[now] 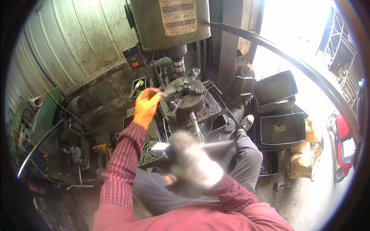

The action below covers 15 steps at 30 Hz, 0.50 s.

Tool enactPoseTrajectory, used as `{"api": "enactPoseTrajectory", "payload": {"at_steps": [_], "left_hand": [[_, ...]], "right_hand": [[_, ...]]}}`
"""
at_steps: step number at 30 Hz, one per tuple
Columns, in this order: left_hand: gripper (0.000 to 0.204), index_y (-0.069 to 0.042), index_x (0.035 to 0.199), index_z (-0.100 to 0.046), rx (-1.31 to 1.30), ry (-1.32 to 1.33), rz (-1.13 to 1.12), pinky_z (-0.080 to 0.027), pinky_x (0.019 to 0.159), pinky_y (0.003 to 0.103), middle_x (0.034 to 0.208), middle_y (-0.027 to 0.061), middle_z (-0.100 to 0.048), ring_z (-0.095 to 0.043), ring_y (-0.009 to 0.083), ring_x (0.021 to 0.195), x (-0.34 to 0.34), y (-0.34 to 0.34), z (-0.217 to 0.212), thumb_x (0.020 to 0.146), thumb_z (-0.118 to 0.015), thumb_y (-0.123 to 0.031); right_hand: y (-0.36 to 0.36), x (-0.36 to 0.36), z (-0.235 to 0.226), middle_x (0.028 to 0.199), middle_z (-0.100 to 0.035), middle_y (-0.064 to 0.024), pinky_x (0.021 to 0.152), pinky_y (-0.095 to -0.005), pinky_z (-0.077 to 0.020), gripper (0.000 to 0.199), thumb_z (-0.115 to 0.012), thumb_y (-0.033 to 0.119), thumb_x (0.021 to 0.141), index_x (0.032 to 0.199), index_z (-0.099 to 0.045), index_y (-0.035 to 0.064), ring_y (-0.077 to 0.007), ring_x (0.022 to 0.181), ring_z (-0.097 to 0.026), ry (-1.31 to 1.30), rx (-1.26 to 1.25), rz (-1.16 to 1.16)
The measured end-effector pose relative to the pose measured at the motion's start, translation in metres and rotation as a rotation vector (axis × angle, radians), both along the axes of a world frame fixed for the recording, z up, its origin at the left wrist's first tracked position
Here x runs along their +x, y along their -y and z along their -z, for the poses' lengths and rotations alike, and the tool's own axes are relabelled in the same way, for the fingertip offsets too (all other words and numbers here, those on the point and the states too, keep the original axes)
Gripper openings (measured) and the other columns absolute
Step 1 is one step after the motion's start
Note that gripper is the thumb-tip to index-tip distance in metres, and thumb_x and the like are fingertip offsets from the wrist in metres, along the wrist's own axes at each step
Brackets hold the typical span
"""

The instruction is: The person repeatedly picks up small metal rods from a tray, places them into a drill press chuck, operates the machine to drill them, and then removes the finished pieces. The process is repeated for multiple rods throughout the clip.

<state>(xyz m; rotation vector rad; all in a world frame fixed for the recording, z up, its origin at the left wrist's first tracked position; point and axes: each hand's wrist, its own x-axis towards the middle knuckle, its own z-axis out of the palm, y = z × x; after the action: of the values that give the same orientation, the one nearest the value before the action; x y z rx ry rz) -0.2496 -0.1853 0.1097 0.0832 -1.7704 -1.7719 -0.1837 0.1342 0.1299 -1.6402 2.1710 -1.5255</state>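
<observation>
My left hand [147, 107], in an orange glove, is raised just left of the machine's clamping fixture [185, 87]. Its fingers are pinched on a small metal piece [163, 93], whose exact kind I cannot make out. Above the fixture hangs the spindle [178, 64] of a green drill press [169, 34]. My right hand [196, 159], in a pale grey-white glove, is smeared by motion over my lap, so its fingers do not show. A metal bar handle [197, 127] sticks out from the fixture toward me. Below my left hand, a bin [163, 157] holds several short metal rods [148, 154].
Dark plastic bins [283, 129] are stacked on the right, beside a crumpled brown sack [306, 161]. A brush [136, 88] lies in a small tray behind my left hand. A switch box [134, 59] hangs near the wall. A red scooter [344, 134] stands far right.
</observation>
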Motion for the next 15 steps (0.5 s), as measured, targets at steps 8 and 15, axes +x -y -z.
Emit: {"api": "enactPoseTrajectory", "payload": {"at_steps": [8, 15], "left_hand": [[0.016, -0.001, 0.112, -0.079, 0.049, 0.111, 0.052, -0.056, 0.088, 0.029, 0.101, 0.0017, -0.077, -0.069, 0.0119, 0.092, -0.106, -0.009, 0.019, 0.102, -0.078, -0.014], [0.033, -0.007, 0.117, -0.081, -0.476, 0.296, -0.053, -0.056, 0.096, 0.031, 0.121, 0.0041, -0.079, -0.074, 0.0156, 0.106, -0.116, -0.003, 0.027, 0.096, -0.08, -0.032]], "right_hand": [[-0.104, -0.03, 0.114, 0.145, -0.068, -0.0206, 0.118, -0.0428, -0.0485, 0.07, -0.082, 0.03, 0.086, 0.148, -0.062, 0.0046, -0.0352, 0.136, -0.063, 0.311, 0.461, 0.151], [-0.116, -0.02, 0.067, 0.133, -0.072, -0.0173, 0.115, -0.0486, -0.0505, 0.062, -0.089, 0.018, 0.076, 0.134, -0.071, 0.0061, -0.0395, 0.128, -0.066, 0.15, 0.245, 0.219]]}}
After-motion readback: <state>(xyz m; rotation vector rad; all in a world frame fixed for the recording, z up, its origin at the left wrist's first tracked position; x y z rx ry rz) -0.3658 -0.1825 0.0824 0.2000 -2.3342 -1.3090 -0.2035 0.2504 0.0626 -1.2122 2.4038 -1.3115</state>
